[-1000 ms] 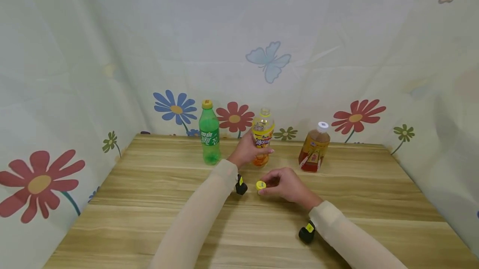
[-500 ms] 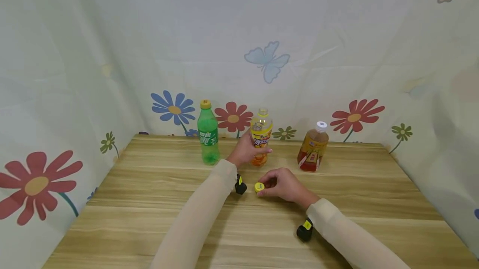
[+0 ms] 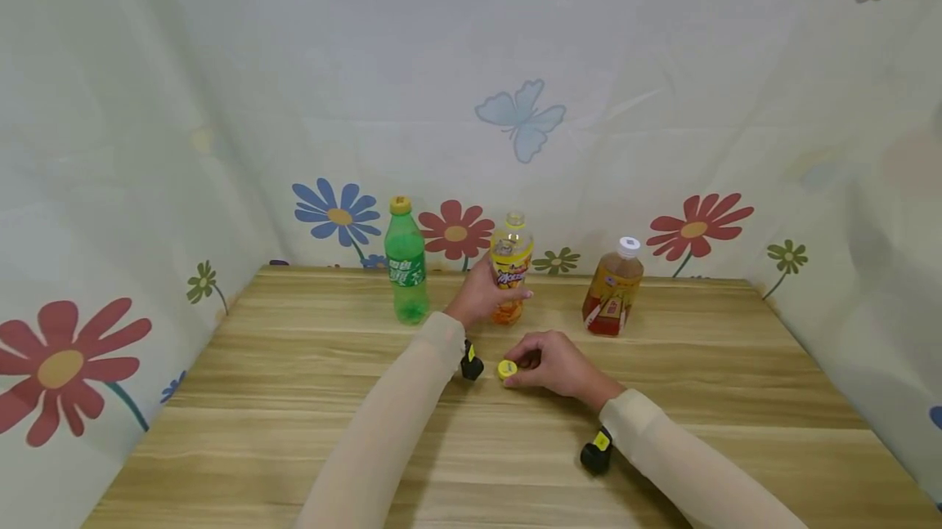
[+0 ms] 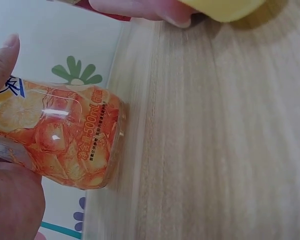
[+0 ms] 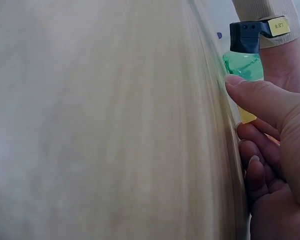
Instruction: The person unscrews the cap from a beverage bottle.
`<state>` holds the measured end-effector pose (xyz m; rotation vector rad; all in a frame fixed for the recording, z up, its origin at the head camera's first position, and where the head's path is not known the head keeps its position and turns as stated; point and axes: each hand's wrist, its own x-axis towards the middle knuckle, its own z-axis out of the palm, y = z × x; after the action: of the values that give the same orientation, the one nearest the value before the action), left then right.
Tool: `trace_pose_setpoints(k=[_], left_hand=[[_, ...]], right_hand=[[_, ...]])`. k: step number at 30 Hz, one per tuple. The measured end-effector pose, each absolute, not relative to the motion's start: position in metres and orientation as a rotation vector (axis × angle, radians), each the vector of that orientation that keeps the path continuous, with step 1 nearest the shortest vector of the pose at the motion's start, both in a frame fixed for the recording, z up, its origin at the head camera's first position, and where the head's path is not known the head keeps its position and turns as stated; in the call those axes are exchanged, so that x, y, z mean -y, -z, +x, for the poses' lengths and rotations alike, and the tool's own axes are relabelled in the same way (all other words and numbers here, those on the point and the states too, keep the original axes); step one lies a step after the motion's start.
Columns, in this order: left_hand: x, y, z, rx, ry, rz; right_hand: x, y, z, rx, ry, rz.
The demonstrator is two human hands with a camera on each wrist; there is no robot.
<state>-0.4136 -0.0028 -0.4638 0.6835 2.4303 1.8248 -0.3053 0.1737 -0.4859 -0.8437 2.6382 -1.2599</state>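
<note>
My left hand (image 3: pixel 482 296) grips an uncapped clear bottle (image 3: pixel 513 255) with a yellow label and orange pictures. Standing upright near the back of the table, the bottle shows its orange lower label (image 4: pixel 72 135) in the left wrist view. Closer to me, my right hand (image 3: pixel 559 365) pinches a yellow bottle cap (image 3: pixel 507 369) between thumb and fingers, down at the tabletop. Only a bit of this cap (image 5: pixel 247 116) appears past the thumb in the right wrist view. At the top of the left wrist view are the right fingertips (image 4: pixel 177 12) beside it.
A green bottle (image 3: pixel 406 263) with a yellow cap stands left of the left hand. To the right is a brown-red drink bottle (image 3: pixel 613 292) with a white cap. Behind the wooden table (image 3: pixel 706 398) hangs a flowered cloth (image 3: pixel 412 63).
Both hands keep their hold on the bottle and the cap. The whole head view has shifted slightly, so everything sits a little farther left in it.
</note>
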Motion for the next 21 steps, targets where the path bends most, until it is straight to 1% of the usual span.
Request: trace_pose_setpoints(k=[21], left_hand=[[0.003,0.4633,-0.4121,-2.413,-1.846,0.666]], right_hand=[[-0.1707,0.4839,-0.3042,-2.693,1.144,-0.868]])
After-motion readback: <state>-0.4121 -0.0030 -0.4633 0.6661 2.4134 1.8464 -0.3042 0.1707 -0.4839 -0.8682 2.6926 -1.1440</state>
